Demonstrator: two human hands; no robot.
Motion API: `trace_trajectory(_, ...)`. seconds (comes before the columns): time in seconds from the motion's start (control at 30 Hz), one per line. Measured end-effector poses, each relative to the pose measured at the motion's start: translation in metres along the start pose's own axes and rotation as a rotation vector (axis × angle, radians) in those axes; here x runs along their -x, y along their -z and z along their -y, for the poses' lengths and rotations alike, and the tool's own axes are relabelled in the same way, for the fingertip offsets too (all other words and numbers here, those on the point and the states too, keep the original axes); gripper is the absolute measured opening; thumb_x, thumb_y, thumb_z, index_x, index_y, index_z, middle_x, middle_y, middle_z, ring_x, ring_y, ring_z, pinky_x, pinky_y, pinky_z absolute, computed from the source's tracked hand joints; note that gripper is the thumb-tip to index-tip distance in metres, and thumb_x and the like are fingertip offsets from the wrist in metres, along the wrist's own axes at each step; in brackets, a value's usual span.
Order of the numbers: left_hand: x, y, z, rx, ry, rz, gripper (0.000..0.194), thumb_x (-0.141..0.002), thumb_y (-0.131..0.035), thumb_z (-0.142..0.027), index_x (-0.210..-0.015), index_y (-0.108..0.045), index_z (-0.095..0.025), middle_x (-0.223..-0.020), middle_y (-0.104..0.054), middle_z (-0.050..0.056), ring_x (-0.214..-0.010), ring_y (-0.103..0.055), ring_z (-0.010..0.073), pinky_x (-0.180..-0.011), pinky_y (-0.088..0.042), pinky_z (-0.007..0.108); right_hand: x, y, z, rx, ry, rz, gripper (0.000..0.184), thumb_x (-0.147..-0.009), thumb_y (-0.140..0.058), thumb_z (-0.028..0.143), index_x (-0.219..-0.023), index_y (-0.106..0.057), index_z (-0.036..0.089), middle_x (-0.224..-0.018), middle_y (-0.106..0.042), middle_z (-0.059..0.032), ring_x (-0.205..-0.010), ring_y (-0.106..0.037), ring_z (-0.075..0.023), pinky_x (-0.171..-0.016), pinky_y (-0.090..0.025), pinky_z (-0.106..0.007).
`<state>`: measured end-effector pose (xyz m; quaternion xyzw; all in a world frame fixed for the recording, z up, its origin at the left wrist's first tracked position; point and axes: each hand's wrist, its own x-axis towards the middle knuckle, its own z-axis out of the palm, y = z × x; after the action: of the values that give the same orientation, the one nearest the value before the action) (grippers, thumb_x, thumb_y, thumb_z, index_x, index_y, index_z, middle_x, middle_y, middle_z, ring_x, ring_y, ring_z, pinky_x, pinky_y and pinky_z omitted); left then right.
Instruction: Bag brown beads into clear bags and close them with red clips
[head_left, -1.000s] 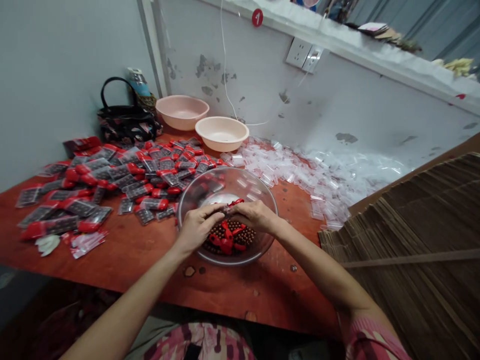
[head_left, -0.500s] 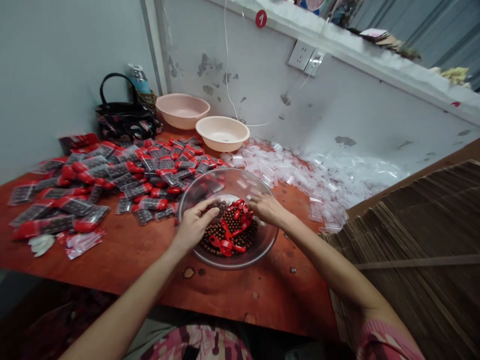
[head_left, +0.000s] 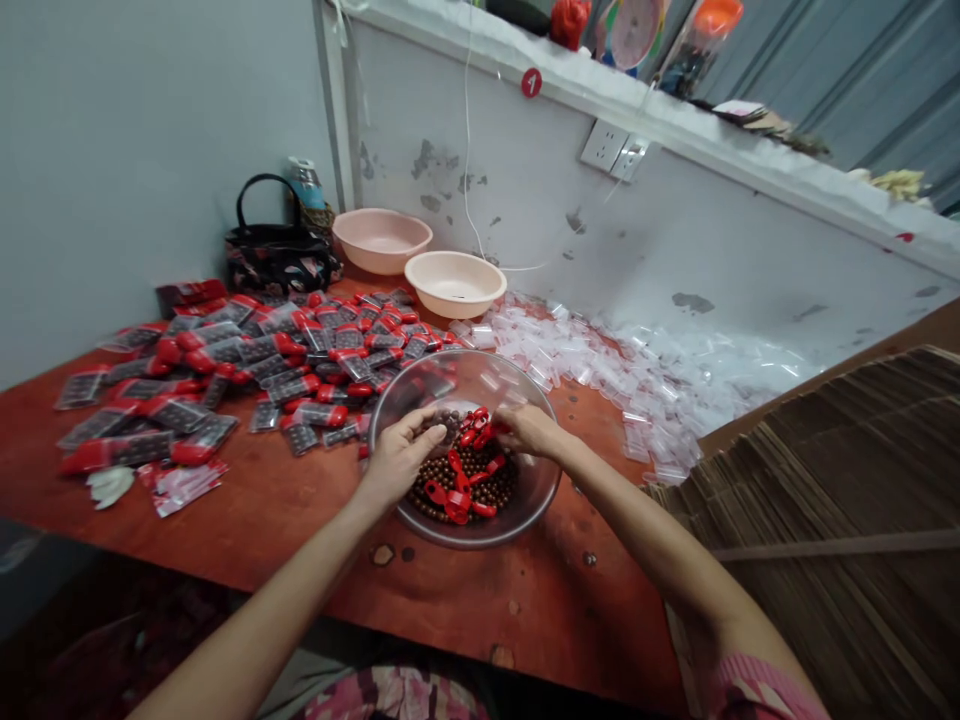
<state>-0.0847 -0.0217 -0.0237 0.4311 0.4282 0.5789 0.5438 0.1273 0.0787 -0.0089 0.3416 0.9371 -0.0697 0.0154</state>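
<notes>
Left hand (head_left: 401,455) reaches in over the near-left rim of a clear round bowl (head_left: 465,352), fingers and thumb drawn close together above the contents; whether anything sits between them cannot be told. Right hand (head_left: 534,430) comes in from the opposite side, its fingertips (head_left: 510,420) touching or just beside the upper end of a tangle of glossy red plastic pieces (head_left: 457,495); no firm grip can be made out. The two hands stay apart, with a narrow gap between them. The red pieces lie on a mound of small round brown beads (head_left: 491,490) inside the bowl. Bowl stands near the front edge of an orange-red table top (head_left: 247,525). Just left of it, a sprawling heap of flat sealed packets with red ends and dark contents (head_left: 247,375) reaches the bowl's rim. Behind and to the right lies a broad drift of small clear plastic bags (head_left: 600,365). Against the far wall sit a pale pink plastic basin (head_left: 382,240) and a cream-pink plastic basin (head_left: 455,284). A black floral handbag (head_left: 277,262) occupies the corner, a blue-and-clear bottle (head_left: 304,182) behind it. Stacked brown sheets, possibly cardboard (head_left: 817,480), fill the lower right. A pink patterned sleeve (head_left: 757,690) shows at the right arm.
</notes>
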Motion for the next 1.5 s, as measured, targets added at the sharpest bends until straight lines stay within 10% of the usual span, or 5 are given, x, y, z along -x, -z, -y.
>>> trace_trajectory(0.27, 0.003, 0.001, -0.003, -0.332, -0.162, 0.032, 0.030, -0.075, -0.055, -0.031, -0.100, -0.062, -0.017, -0.104, -0.065, 0.006, -0.096, -0.058, 0.0216, -0.088, -0.043, 0.035, 0.017, 0.023, 0.031, -0.961, 0.003, -0.245, 0.035, -0.075, -0.058, 0.034, -0.106, -0.055, 0.018, -0.091, -0.063, -0.0032, -0.077, -0.059, -0.0142, -0.069, -0.046, -0.025)
trace_trajectory(0.7, 0.012, 0.001, -0.006, -0.513, -0.295, -0.031, 0.028, -0.078, -0.051, -0.028, -0.100, -0.064, -0.018, -0.101, -0.067, 0.005, -0.094, -0.060, 0.0199, -0.086, -0.045, 0.034, 0.016, 0.039, 0.072, -0.460, 0.174, -0.454, 0.023, -0.081, -0.052, 0.025, -0.102, -0.057, 0.018, -0.090, -0.064, -0.0055, -0.079, -0.059, -0.0143, -0.071, -0.044, -0.024)
trace_trajectory(1.33, 0.019, 0.001, 0.002, -0.678, -0.424, -0.090, 0.026, -0.079, -0.049, -0.021, -0.101, -0.064, -0.022, -0.099, -0.067, 0.005, -0.092, -0.061, 0.0189, -0.085, -0.045, 0.032, 0.017, 0.018, 0.082, -0.040, 0.224, -0.435, 0.018, -0.085, -0.040, 0.020, -0.094, -0.055, 0.014, -0.073, -0.059, -0.0085, -0.067, -0.053, -0.0162, -0.064, -0.042, -0.028)
trace_trajectory(1.5, 0.013, -0.001, -0.002, -0.523, -0.306, -0.078, 0.024, -0.077, -0.053, -0.026, -0.097, -0.065, -0.022, -0.099, -0.067, 0.005, -0.093, -0.060, 0.0206, -0.087, -0.044, 0.035, 0.014, 0.014, 0.079, -0.437, 0.127, -0.458, 0.024, -0.084, -0.046, 0.025, -0.105, -0.056, 0.018, -0.089, -0.063, -0.0082, -0.079, -0.058, -0.0169, -0.072, -0.045, -0.030)
